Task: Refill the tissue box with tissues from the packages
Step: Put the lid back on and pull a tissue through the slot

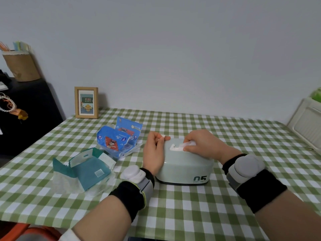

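A pale green tissue box (184,168) marked "05" stands closed on the checked table. White tissue (176,147) pokes out of the slot in its lid. My right hand (203,144) pinches that tissue at the slot. My left hand (154,152) rests against the box's left side, its fingertips pinched on a small white scrap at the lid's corner. A blue tissue package (118,138), torn open, lies left of the box. A teal package (88,168), also opened and flattened, lies nearer the front left.
A wooden picture frame (86,102) stands at the table's back left by the wall. A black cabinet (26,117) with a paper-wrapped holder stands further left. A white ribbed object (307,124) sits at the right edge. Green checked cloth (191,206) covers the table.
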The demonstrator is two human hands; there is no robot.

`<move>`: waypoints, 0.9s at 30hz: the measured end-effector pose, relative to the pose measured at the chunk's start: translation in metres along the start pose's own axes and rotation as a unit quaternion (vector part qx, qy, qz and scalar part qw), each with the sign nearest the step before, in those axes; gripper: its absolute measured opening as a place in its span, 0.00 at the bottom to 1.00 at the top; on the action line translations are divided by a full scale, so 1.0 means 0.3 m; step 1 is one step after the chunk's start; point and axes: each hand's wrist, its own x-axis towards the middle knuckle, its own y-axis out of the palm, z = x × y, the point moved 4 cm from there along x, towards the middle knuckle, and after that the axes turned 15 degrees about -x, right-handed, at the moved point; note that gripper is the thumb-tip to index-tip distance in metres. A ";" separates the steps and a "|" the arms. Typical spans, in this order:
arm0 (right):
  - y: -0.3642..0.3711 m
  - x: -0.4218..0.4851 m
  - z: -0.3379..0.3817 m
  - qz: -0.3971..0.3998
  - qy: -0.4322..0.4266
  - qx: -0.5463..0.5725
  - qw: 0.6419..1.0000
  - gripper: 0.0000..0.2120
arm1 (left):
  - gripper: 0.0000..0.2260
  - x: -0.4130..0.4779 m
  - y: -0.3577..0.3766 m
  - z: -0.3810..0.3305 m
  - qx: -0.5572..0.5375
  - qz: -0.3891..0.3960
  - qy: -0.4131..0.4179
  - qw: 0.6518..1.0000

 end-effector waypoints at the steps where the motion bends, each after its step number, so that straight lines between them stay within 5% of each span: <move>1: 0.001 0.006 0.004 0.011 -0.004 -0.014 1.000 0.10 | 0.04 0.005 -0.003 0.002 0.010 0.006 0.003 1.000; 11: -0.026 0.010 -0.009 -0.018 0.014 0.137 0.990 0.05 | 0.05 0.027 -0.012 0.006 0.076 0.025 0.030 0.996; 17: -0.025 0.015 0.028 0.072 -0.024 0.097 0.992 0.07 | 0.04 0.025 -0.012 0.001 0.082 0.027 0.038 0.996; 27: 0.012 0.024 0.001 -0.026 0.018 0.159 0.987 0.02 | 0.04 0.025 -0.012 0.003 0.074 0.026 0.025 0.997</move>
